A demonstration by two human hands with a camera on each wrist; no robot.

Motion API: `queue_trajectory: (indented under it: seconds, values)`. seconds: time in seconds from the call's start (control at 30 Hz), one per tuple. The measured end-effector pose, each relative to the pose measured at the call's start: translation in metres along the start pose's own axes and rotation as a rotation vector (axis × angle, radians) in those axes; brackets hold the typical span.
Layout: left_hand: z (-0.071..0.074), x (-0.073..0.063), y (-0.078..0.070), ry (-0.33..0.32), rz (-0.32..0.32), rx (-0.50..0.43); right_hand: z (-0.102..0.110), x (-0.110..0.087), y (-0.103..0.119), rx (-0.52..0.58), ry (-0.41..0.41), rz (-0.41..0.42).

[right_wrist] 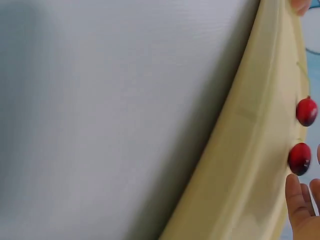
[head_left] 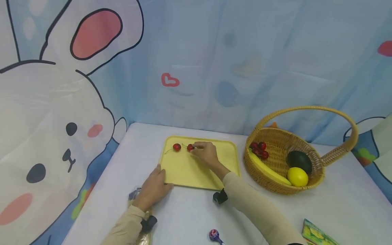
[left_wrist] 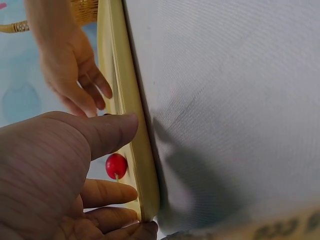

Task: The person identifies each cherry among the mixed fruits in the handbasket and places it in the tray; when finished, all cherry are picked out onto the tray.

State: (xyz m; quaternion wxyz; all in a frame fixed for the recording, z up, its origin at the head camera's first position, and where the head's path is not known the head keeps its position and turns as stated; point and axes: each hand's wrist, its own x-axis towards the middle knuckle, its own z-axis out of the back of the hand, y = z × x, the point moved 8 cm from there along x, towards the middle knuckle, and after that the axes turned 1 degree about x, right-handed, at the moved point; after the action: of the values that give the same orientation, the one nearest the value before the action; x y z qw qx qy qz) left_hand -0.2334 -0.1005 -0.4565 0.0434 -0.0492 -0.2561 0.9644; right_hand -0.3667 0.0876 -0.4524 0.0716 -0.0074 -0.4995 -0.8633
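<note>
Two red cherries with thin stems lie on a shallow yellow tray. The left cherry lies apart from both hands. At the other cherry, my right hand reaches over the tray, fingertips right beside the fruit. Its fingers look loosely extended in the right wrist view. My left hand rests at the tray's near left corner. In the left wrist view, its straight thumb lies on the rim and its extended fingers touch the tray farther along.
Right of the tray stands a wicker basket with a tall handle. It holds a banana, a lemon, a dark green fruit and several cherries. A lollipop and a colourful packet lie nearer. Clear wrapping lies under the left wrist.
</note>
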Motion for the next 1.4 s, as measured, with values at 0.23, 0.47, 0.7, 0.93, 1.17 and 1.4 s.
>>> queue_trajectory:
  seconds: [0.23,0.47,0.7,0.93,1.17,1.4]
  values:
    - [0.001,-0.001,0.002,-0.010,-0.010,0.008,0.036,-0.033,0.009,0.013,0.106,0.057]
    - [0.002,-0.002,-0.001,-0.019,-0.036,0.020,0.087,-0.067,0.012,0.080,0.212,0.052]
    - [0.004,-0.003,-0.002,-0.016,-0.043,0.022,0.142,-0.079,0.007,0.105,0.303,0.005]
    - [0.004,-0.003,-0.002,-0.011,-0.031,0.015,0.198,-0.064,-0.011,0.003,0.311,-0.085]
    - [0.002,-0.002,0.001,0.003,-0.007,-0.001,0.243,-0.035,-0.045,-0.113,0.210,-0.178]
    - [0.000,-0.002,-0.001,0.013,0.002,0.006,0.264,-0.016,-0.078,-0.042,0.162,-0.326]
